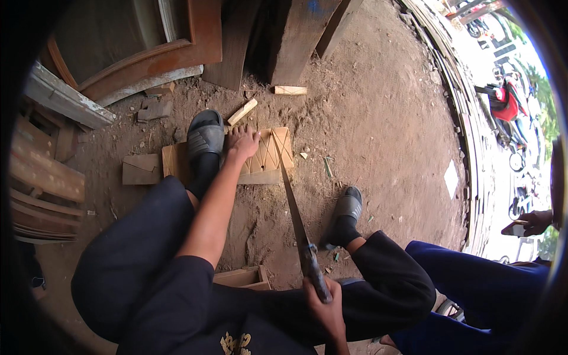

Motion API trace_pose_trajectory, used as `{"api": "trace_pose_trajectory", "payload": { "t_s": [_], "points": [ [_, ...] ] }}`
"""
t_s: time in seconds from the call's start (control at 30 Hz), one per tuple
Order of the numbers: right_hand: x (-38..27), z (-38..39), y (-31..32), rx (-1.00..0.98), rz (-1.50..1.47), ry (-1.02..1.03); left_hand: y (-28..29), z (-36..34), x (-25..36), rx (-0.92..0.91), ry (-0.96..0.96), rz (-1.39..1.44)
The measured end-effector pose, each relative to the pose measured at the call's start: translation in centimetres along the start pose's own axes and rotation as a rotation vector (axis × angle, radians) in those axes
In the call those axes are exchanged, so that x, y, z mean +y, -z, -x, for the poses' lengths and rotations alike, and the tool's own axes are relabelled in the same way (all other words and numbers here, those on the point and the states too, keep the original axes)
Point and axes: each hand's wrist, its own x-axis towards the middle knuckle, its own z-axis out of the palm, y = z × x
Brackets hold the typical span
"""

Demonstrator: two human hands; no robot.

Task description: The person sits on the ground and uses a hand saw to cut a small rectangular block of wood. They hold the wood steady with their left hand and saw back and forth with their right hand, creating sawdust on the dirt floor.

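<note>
My right hand (327,305) is closed around the dark handle of a handsaw (294,204). The saw's long blade reaches away from me, its tip over the right part of a wooden board (260,176). Pencil-like zigzag lines mark the board's top. My left hand (244,142) lies flat on the board with fingers stretched toward its far edge. Beside that hand, my left foot in a grey slide sandal (205,141) presses on the board. My right sandal (348,204) rests on the dirt. Whether the teeth are in a cut is too small to tell.
Two small wood offcuts (290,90) (242,111) lie beyond the board. A wood block (141,170) sits at its left. Framed wooden panels (207,35) and thick planks (299,41) stand at the back. At right, a person in blue trousers (473,284) holds a phone (516,228).
</note>
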Motion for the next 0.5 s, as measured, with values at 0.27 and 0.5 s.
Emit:
{"api": "trace_pose_trajectory", "payload": {
  "t_s": [0.27, 0.5],
  "points": [
    [-0.4, -4.7, -1.4, -0.011, -0.008, 0.009, 2.0, 1.0, 0.5, -0.147, -0.015, 0.104],
    [-0.4, -8.3, -2.3, -0.001, -0.026, 0.044, 2.0, 0.8, 1.7, -0.237, 0.007, 0.022]
  ]
}}
